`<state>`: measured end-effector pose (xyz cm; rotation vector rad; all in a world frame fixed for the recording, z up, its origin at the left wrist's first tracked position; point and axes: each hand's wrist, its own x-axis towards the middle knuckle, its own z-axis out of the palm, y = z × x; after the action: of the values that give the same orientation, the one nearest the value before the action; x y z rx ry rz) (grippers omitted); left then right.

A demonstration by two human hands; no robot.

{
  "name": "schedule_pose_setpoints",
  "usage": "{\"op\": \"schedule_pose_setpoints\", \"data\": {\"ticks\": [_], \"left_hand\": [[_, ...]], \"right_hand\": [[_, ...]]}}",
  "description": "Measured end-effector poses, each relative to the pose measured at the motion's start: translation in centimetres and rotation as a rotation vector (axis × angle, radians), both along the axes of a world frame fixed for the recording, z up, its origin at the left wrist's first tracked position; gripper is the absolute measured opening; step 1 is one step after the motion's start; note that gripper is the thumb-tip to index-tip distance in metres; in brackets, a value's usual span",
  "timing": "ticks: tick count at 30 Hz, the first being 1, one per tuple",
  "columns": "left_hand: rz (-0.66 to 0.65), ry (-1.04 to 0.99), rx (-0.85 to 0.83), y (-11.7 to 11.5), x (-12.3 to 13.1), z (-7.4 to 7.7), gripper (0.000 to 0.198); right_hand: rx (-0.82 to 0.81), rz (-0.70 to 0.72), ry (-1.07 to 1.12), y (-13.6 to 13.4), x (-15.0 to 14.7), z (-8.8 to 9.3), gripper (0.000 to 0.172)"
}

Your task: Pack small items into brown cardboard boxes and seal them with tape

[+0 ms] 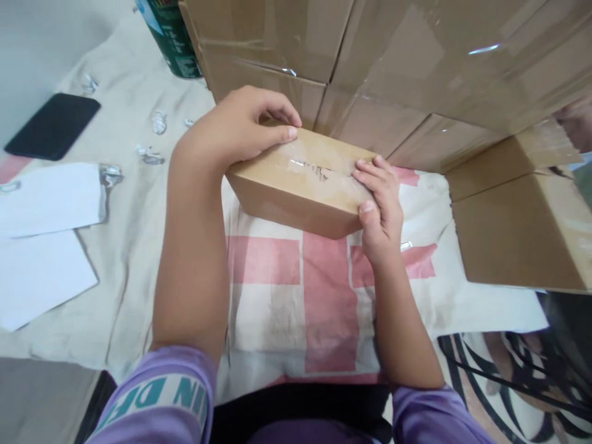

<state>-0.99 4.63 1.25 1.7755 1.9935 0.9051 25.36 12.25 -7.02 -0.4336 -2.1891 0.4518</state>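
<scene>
A small brown cardboard box [296,203] sits in front of me on a cloth-covered surface, turned at a slant. Clear tape [319,168] runs along its top, with dark jagged marks showing in the seam. My left hand [252,126] is bent over the far left corner, thumb on the top face and fingers curled by the back edge; part of that grip is hidden. At the right end, my right hand [382,197] clasps the box, with fingers on the top and the thumb on the near edge.
Large taped cartons [370,68] are stacked behind the box. Another carton [518,228] stands at right, near part of another person's hand [576,126]. At left lie a black phone [53,125], white papers [44,277] and crumpled scraps [158,122]; a green can [178,43] stands behind.
</scene>
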Motion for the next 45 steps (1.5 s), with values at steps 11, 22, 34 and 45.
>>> {"op": "schedule_pose_setpoints", "data": {"ticks": [11,22,34,45], "left_hand": [[0.188,0.241,-0.267,-2.5,1.6,2.9,0.034],[0.109,0.312,-0.381,-2.9,2.6,3.3,0.032],[0.023,0.435,-0.303,-2.8,6.4,4.2,0.036],[0.002,0.431,-0.23,-3.0,6.5,3.9,0.035]], "right_hand": [[-0.336,-0.115,0.107,5.5,7.7,2.3,0.03],[-0.203,-0.367,-0.401,14.9,6.0,-6.7,0.039],[-0.176,-0.341,-0.384,14.4,6.1,-6.4,0.038],[-0.15,-0.448,-0.047,14.0,6.1,-5.9,0.027]]}}
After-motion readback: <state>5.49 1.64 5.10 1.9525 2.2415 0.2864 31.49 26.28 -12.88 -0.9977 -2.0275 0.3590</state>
